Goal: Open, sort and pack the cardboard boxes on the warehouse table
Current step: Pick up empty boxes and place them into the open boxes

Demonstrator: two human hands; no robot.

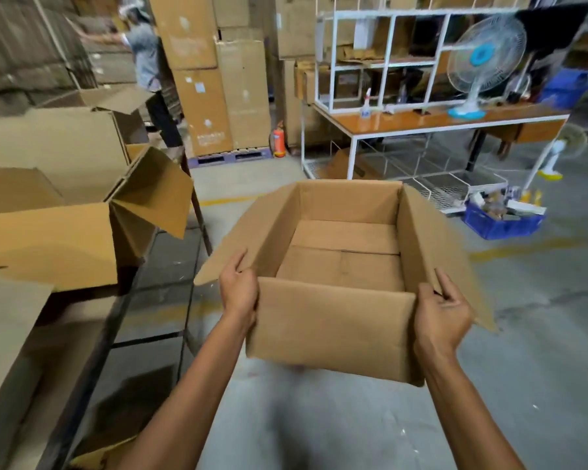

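Cardboard box, open-topped and empty, is held up over the floor. Left of it, a counter carries more open boxes. The left grip clasps its near-left corner, the right grip its near-right corner.

Left side, the dark metal-framed tabletop is loaded with plain brown cardboard boxes. The nearest box lies on its side, flaps splayed out past the edge. Across the aisle, an orange wooden tabletop on white legs carries a white wire shelf rack, a clear spray bottle and a white desk fan with a turquoise hub. Down on the grey concrete floor: a blue plastic crate of odds and ends, a red fire extinguisher, and a bluish pallet under tall stacked cartons.
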